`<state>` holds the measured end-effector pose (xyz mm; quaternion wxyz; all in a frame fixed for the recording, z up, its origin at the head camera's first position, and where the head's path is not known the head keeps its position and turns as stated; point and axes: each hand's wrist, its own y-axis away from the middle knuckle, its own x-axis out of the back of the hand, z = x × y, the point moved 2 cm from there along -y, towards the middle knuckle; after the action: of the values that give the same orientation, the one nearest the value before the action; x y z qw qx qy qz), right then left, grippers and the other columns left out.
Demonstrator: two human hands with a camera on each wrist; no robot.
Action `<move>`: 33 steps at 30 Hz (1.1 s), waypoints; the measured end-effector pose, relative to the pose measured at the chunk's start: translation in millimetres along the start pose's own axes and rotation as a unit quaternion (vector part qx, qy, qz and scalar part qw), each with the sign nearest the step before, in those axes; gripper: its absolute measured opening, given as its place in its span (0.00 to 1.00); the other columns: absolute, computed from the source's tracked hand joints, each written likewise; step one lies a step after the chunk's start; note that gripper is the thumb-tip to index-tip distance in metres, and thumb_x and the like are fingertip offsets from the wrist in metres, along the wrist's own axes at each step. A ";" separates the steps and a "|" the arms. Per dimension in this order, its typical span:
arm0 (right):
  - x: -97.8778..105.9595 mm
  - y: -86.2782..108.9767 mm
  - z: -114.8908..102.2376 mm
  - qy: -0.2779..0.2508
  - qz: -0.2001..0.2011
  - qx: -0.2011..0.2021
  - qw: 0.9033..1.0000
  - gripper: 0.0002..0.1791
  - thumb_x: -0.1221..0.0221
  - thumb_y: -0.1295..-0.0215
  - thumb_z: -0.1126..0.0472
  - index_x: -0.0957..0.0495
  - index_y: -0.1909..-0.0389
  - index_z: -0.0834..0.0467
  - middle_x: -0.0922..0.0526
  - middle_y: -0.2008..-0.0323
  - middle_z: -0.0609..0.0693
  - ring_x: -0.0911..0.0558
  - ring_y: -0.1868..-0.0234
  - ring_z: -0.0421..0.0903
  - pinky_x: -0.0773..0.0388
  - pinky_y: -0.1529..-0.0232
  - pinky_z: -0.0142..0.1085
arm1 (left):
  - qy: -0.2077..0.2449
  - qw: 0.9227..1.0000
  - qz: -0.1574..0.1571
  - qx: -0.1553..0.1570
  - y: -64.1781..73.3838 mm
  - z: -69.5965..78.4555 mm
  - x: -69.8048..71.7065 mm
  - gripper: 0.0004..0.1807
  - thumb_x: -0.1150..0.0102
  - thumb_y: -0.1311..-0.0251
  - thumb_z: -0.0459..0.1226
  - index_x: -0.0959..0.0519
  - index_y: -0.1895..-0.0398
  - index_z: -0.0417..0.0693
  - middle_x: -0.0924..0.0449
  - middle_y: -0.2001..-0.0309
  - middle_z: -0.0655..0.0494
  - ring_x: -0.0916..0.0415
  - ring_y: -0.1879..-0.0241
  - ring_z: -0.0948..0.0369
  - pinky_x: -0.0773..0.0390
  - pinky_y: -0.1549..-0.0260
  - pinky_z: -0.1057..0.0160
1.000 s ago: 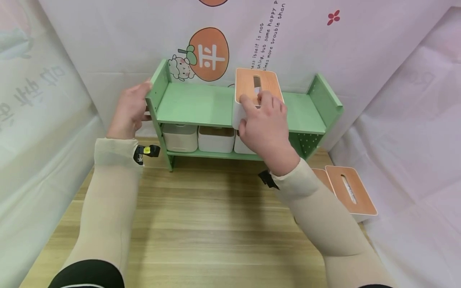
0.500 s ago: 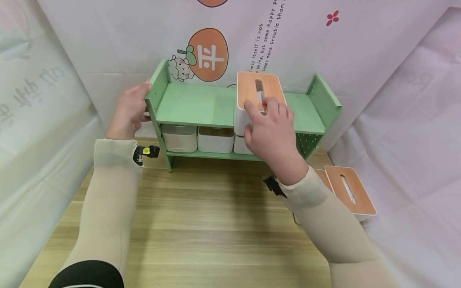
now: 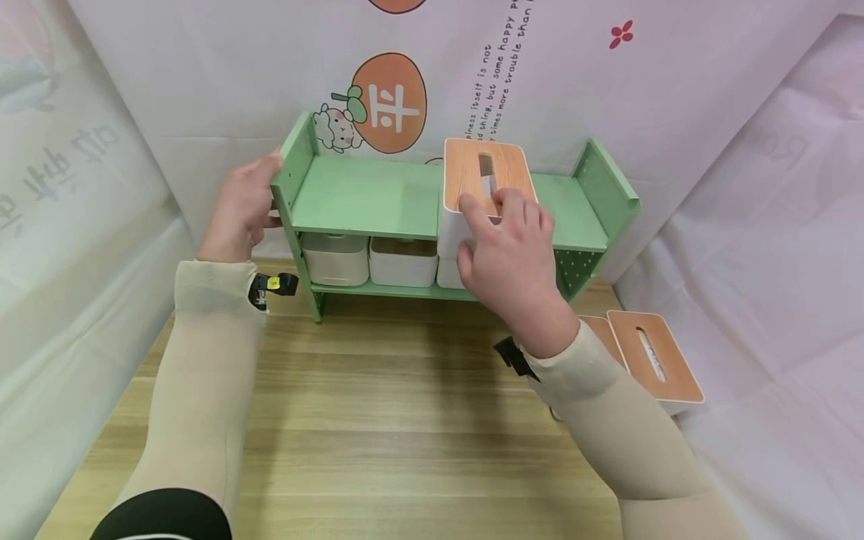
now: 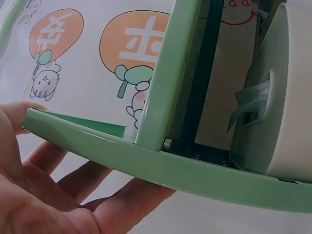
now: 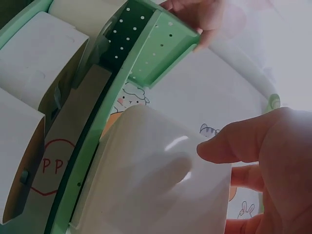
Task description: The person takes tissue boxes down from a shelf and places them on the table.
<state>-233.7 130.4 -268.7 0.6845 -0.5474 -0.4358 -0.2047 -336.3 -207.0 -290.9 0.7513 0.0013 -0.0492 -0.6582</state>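
My left hand [image 3: 244,199] grips the left side panel of a green two-tier shelf [image 3: 378,191]. In the left wrist view the thumb is at the panel's end and the fingers [image 4: 131,202] lie behind it. My right hand [image 3: 516,262] holds a white tissue box [image 3: 455,238] with a wood-look lid at the shelf's upper board. The fingers reach over the lid by its slot; the thumb [image 5: 219,146] lies along the front face. A white tissue shows in the slot. The box covers part of the shelf's front edge; contact beneath it is hidden in the head view.
On the lower board stand a cream tissue box [image 3: 336,259] and white wood-lidded boxes [image 3: 403,262]. Another wood-lidded tissue box [image 3: 655,356] stands on the floor [image 3: 378,420] at right, beside one partly hidden by my sleeve. Printed cloth walls [image 3: 223,75] enclose the shelf.
My right hand and the tissue box have moved slightly toward me and down, mostly in the first half second. My left hand has stayed on the side panel.
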 end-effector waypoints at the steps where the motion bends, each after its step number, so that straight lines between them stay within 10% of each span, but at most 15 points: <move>1: 0.4 0.8 0.1 -0.003 0.003 0.002 1.000 0.26 0.43 0.39 0.59 0.27 0.37 0.52 0.32 0.46 0.66 0.32 0.46 0.66 0.40 0.42 0.59 | -0.001 1.000 0.000 -0.001 0.2 0.0 0.1 0.32 0.50 0.32 0.63 0.29 0.29 0.62 0.31 0.35 0.44 0.27 0.44 0.48 0.25 0.47 0.47; 12: 10.9 9.5 31.1 -0.095 0.013 -0.097 0.991 0.34 0.41 0.34 0.46 0.33 0.30 0.54 0.35 0.37 0.65 0.30 0.43 0.65 0.34 0.44 0.59 | -0.002 1.000 0.000 0.003 -1.1 -1.8 -1.5 0.32 0.49 0.33 0.64 0.28 0.30 0.63 0.30 0.36 0.45 0.26 0.45 0.50 0.25 0.48 0.48; 18: 13.5 12.0 67.4 -0.216 -0.080 -0.241 0.943 0.46 0.56 0.31 0.29 0.49 0.22 0.53 0.36 0.33 0.66 0.29 0.39 0.65 0.33 0.43 0.63 | -0.003 1.000 -0.001 0.005 -1.5 -2.1 -1.3 0.32 0.50 0.33 0.64 0.28 0.30 0.63 0.31 0.36 0.45 0.27 0.45 0.49 0.25 0.48 0.48; 22: 0.3 13.4 86.5 -0.364 -0.157 -0.290 0.871 0.50 0.65 0.33 0.23 0.54 0.21 0.53 0.29 0.38 0.69 0.23 0.44 0.64 0.28 0.45 0.58 | -0.005 1.000 0.000 0.002 -0.6 -1.5 -0.4 0.34 0.50 0.33 0.64 0.28 0.30 0.60 0.31 0.36 0.45 0.26 0.45 0.49 0.25 0.47 0.47; 26: -20.4 11.7 92.3 -0.560 -0.199 -0.321 0.737 0.47 0.65 0.32 0.24 0.52 0.20 0.47 0.30 0.39 0.71 0.20 0.50 0.67 0.23 0.47 0.56 | -0.005 1.000 0.002 0.001 -0.2 -0.6 1.5 0.34 0.50 0.32 0.63 0.28 0.29 0.59 0.30 0.37 0.45 0.26 0.46 0.50 0.25 0.48 0.47; 29: -30.2 10.1 92.6 -0.650 -0.199 -0.322 0.659 0.43 0.63 0.30 0.26 0.49 0.21 0.43 0.32 0.38 0.72 0.22 0.48 0.70 0.24 0.48 0.58 | -0.009 1.000 0.002 0.005 0.5 -0.2 2.0 0.33 0.50 0.33 0.64 0.28 0.30 0.61 0.30 0.37 0.46 0.25 0.47 0.50 0.25 0.48 0.47; 33: -33.6 9.1 92.8 -0.702 -0.192 -0.317 0.608 0.39 0.56 0.28 0.31 0.49 0.22 0.41 0.33 0.37 0.71 0.22 0.47 0.70 0.23 0.49 0.56 | -0.013 1.000 0.003 0.010 1.1 -0.2 1.6 0.33 0.50 0.33 0.65 0.28 0.30 0.62 0.29 0.37 0.46 0.25 0.47 0.51 0.26 0.48 0.48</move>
<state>-279.4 212.8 -299.5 -0.1030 -0.6101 -0.7856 -0.0092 -335.0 -208.5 -291.0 0.7524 0.0000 -0.0653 -0.6554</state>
